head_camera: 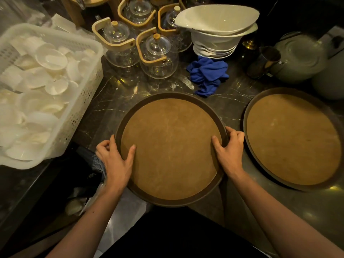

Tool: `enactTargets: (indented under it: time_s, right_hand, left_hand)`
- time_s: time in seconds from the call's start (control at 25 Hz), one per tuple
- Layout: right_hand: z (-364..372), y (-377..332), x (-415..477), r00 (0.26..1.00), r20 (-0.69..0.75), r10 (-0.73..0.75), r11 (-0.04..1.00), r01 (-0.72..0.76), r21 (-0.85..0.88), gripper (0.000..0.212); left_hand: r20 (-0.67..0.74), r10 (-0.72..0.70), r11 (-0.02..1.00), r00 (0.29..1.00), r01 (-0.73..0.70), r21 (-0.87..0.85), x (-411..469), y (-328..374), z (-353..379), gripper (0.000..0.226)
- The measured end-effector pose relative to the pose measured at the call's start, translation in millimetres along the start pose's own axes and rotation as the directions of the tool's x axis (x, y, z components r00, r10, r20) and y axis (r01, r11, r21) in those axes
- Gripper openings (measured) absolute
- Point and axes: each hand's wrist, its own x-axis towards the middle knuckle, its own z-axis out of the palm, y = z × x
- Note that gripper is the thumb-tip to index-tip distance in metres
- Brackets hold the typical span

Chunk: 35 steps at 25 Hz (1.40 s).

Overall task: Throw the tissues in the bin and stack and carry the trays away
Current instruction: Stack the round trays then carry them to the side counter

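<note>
A round brown tray [171, 146] with a dark rim lies on the dark marble counter, its near edge hanging past the counter's front. My left hand [113, 159] grips its left rim, thumb on the tray's face. My right hand [229, 148] grips the right rim the same way. A second round brown tray [290, 138] lies flat on the counter to the right, apart from the first. Both trays are bare. No tissues show on either tray. Below the counter at the left is a dark opening [81, 187] with something pale in it; I cannot tell if it is a bin.
A white plastic basket [81, 116] full of white dishes stands at the left. Several glass teapots [158, 54] with wooden handles stand behind the tray. A blue cloth [208, 75] lies beside stacked white bowls [217, 30]. A metal jug [264, 60] and a pot stand at the back right.
</note>
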Motion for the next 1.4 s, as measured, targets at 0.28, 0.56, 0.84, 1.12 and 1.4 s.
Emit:
enactTargets:
  time_s: [0.28,0.56,0.84,1.12,1.4]
  right_hand:
    - [0,4,-1,1.0,0.017,-0.014,0.999,0.015,-0.045,0.064]
    - [-3,5,-6,0.998,0.028,-0.05,0.995,0.052,-0.08,0.064]
    - [-15,7,-15,0.988,0.131,-0.087,0.986,0.104,-0.132,0.065]
    - [-45,7,-45,0.968,0.196,-0.156,0.977,0.181,-0.115,0.054]
    - [-60,-16,-90,0.958,0.068,-0.278,0.95,0.285,-0.127,0.045]
  left_hand:
    - [0.001,0.024,1.0,1.0,-0.024,0.013,0,-2,1,0.078]
    - [0.001,0.011,0.999,1.0,-0.011,0.041,-3,5,-2,0.077]
    - [0.016,0.018,0.987,1.0,-0.021,0.157,-23,15,-5,0.069]
    - [0.065,0.086,0.98,0.994,-0.096,0.172,-65,22,-16,0.062]
    - [0.165,0.346,0.936,0.924,-0.353,0.015,-73,50,-33,0.052]
